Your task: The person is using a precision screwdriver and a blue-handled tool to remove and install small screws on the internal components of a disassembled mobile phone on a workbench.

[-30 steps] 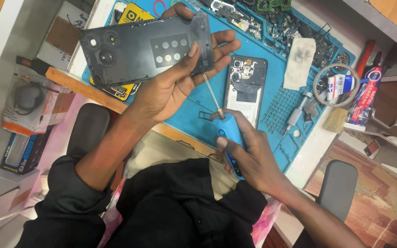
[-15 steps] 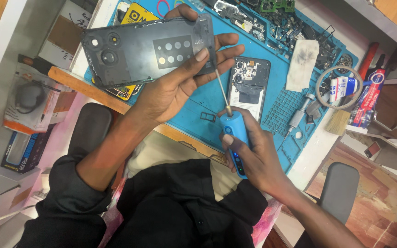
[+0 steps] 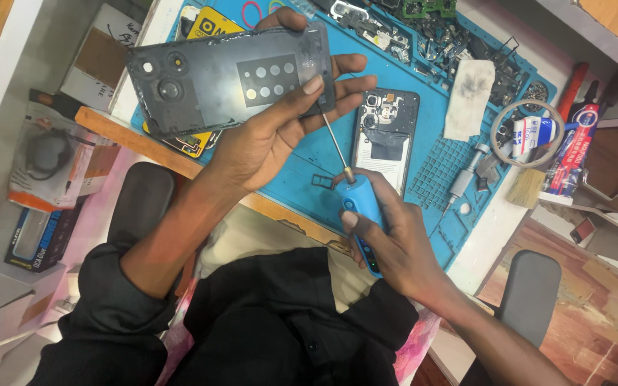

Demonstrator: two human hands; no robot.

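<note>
Fingers of our left hand [image 3: 266, 139] clamped the dark phone back cover [image 3: 227, 86] up over the blue mat [image 3: 423, 164] so our right hand [image 3: 388, 239], wrapped tight around the blue screwdriver [image 3: 359, 214], could reach its edge.

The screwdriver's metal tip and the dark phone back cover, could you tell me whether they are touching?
Cannot tell. In the head view the screwdriver shaft runs up behind the left hand fingers holding the back cover, hiding the tip.

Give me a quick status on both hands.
Left hand grips dark grey phone back cover. Right hand holds blue electric screwdriver, tip at cover edge. Nothing blocking.
</note>
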